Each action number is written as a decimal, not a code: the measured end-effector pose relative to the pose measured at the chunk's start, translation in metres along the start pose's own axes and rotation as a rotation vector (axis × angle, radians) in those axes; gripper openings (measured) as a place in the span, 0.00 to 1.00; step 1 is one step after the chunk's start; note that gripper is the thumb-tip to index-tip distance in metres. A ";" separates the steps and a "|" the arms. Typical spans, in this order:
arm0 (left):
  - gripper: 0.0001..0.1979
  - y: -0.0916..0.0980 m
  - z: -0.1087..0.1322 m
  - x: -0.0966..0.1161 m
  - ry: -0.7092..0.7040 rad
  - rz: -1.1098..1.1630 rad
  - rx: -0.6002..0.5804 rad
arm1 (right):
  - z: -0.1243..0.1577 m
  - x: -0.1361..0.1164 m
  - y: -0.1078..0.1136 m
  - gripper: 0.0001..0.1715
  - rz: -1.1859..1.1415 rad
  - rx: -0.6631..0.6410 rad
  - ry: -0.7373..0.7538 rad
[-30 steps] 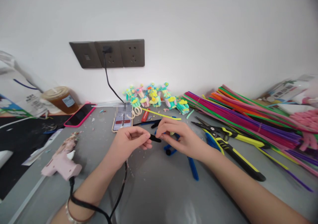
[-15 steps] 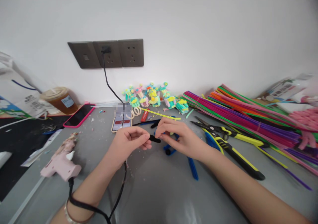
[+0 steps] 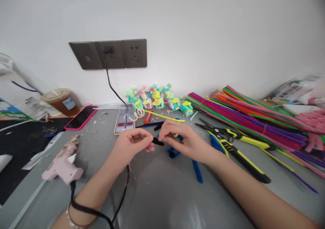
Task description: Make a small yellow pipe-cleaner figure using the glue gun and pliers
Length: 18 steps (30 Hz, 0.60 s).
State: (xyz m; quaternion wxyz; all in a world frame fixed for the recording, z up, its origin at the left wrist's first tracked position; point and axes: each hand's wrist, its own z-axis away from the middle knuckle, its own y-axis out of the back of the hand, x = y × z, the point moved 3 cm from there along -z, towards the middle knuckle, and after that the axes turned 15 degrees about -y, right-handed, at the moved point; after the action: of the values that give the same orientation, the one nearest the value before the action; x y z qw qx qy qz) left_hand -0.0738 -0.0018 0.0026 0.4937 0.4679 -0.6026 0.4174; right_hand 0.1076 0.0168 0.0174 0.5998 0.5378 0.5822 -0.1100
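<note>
A short, bent piece of black pipe cleaner [image 3: 158,142] is pinched between the thumb and index finger of my left hand [image 3: 133,146]. My right hand [image 3: 181,141] has its thumb and forefinger drawn together at the right end of the same piece; the exact contact is partly hidden. Below and behind my right hand lie blue pipe cleaner pieces [image 3: 197,172], one with a black round end [image 3: 172,154]. Another black piece [image 3: 158,125] rests just behind the fingers.
Pliers with yellow-black handles [image 3: 243,161] and bundled coloured pipe cleaners [image 3: 243,117] lie right. Small pastel figures [image 3: 157,98] stand by the wall. A phone [image 3: 125,122], a pink-cased phone [image 3: 81,118], a drink cup [image 3: 62,102] and a corded pink glue gun [image 3: 62,169] are left.
The black piece looks slightly more bent near my left fingertips. Both hands stay in nearly the same place.
</note>
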 end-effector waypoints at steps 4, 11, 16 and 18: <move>0.07 0.000 0.000 0.000 0.012 -0.001 0.004 | 0.000 -0.001 0.001 0.09 0.001 -0.004 -0.001; 0.08 0.000 0.001 0.002 0.029 -0.023 0.014 | 0.000 -0.001 0.001 0.09 0.009 -0.011 -0.014; 0.09 0.000 0.002 0.002 0.031 -0.070 0.016 | 0.002 -0.001 0.001 0.10 0.016 -0.008 -0.007; 0.09 0.000 0.002 0.001 0.034 -0.080 0.015 | 0.002 -0.001 0.002 0.10 0.021 -0.006 -0.002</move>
State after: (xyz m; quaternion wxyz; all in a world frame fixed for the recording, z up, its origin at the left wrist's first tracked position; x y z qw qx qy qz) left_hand -0.0741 -0.0044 0.0036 0.5167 0.4881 -0.5718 0.4096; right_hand 0.1095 0.0158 0.0185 0.6031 0.5419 0.5762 -0.1025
